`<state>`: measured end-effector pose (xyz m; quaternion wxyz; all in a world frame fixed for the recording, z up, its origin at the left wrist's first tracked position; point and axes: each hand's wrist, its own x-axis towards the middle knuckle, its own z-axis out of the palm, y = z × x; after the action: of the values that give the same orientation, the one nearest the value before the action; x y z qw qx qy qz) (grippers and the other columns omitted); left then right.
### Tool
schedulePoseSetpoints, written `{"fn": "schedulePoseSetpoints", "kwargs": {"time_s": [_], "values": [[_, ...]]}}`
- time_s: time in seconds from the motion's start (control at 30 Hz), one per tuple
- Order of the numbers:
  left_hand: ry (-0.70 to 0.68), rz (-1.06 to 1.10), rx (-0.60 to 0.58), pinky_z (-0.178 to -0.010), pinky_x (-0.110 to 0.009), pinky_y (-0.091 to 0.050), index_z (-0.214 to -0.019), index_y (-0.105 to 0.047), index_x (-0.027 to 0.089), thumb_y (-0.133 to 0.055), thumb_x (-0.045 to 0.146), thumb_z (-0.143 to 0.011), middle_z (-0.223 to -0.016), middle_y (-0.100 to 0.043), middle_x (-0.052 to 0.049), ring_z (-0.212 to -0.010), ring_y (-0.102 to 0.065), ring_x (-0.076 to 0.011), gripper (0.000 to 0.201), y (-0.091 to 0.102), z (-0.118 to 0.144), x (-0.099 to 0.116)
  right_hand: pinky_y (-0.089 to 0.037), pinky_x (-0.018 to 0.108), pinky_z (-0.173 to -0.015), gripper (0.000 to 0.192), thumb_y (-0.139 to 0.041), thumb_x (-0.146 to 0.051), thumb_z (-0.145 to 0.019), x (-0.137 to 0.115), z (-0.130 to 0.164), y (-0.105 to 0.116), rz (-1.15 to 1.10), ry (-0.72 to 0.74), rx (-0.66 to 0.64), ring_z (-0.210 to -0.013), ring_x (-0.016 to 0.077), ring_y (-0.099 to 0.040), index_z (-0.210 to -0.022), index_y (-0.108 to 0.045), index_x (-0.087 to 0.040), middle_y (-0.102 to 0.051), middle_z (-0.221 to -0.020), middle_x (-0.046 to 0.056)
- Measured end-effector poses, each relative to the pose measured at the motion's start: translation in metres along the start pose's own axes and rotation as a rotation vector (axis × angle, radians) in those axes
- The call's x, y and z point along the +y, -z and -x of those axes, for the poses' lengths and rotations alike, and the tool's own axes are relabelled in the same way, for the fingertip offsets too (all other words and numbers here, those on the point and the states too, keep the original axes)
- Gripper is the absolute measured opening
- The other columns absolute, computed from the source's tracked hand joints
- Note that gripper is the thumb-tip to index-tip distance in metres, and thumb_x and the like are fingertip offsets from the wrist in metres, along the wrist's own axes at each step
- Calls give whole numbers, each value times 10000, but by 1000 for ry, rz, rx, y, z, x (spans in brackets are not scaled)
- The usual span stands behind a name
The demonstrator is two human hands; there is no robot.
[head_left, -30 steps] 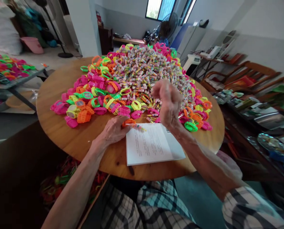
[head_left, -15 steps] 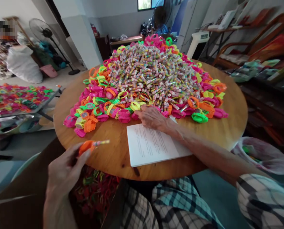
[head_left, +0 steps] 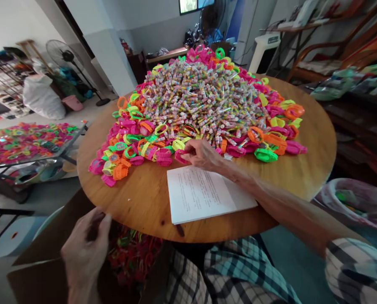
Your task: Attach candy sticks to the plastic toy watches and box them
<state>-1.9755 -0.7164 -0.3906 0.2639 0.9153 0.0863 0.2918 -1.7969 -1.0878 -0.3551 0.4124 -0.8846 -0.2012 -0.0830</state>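
My left hand point(head_left: 85, 249) hangs at the table's left front edge, above a cardboard box point(head_left: 39, 274). Its thumb and fingers are apart, and nothing shows between them. Inside the box lies a heap of bright plastic toy watches point(head_left: 134, 257). My right hand point(head_left: 203, 154) reaches to the near edge of the pile, its fingers closed on a pink toy watch point(head_left: 181, 156). Behind it rises a mound of small wrapped candy rolls point(head_left: 204, 97), ringed by pink, orange, green and yellow toy watches. Below my right wrist lies a stack of printed paper point(head_left: 204, 194).
The pile and papers rest on a round wooden table point(head_left: 137, 202). More toy watches cover a side table point(head_left: 33, 139) at left. A lined bin point(head_left: 359, 202) stands at right, near a wooden armchair point(head_left: 328, 55). A standing fan point(head_left: 68, 56) is farther back.
The orange toy watch with a candy roll in it has left my left hand, which has lowered and opened over the box. My right hand has closed on a pink toy watch.
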Motion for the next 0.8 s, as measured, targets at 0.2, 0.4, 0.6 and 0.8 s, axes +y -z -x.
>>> {"fn": "schedulePoseSetpoints", "kwargs": {"time_s": [0.2, 0.4, 0.6, 0.8], "values": [[-331, 333, -251, -800, -350, -645, -1409, -595, 165, -713, 387, -928, -1109, -764, -98, -850, -740, -191, 543, -80, -34, 133, -444, 271, -519, 275, -764, -411, -812, -24, 28, -4, -603, -237, -12, -532, 136, -579, -771, -630, -174, -632, -602, 4], [-516, 359, -496, -829, -339, -618, -1346, -658, 184, -641, 252, -934, -1132, -777, -100, -971, -748, -226, 418, -113, -43, 171, -406, 256, -532, 319, -661, -422, -896, -44, 64, -3, -593, -304, -164, -548, 110, -529, -707, -620, -168, -602, -619, -4], [-502, 273, -517, -971, -390, -587, -1317, -703, 189, -653, 321, -946, -1220, -762, -109, -1093, -728, -254, 397, -118, -73, 149, -370, 323, -675, 301, -511, -284, -1008, -21, 66, 21, 320, -58, 87, -756, 187, -589, -874, -731, -130, -697, -849, 96], [-484, 193, -588, -1011, -446, -581, -1337, -673, 135, -713, 322, -876, -1270, -743, -146, -1140, -719, -290, 499, -132, -93, 147, -363, 341, -661, 360, -398, -163, -1019, -7, 44, 22, 700, -57, -201, -836, 242, -646, -1051, -755, -132, -728, -1014, 157]]}}
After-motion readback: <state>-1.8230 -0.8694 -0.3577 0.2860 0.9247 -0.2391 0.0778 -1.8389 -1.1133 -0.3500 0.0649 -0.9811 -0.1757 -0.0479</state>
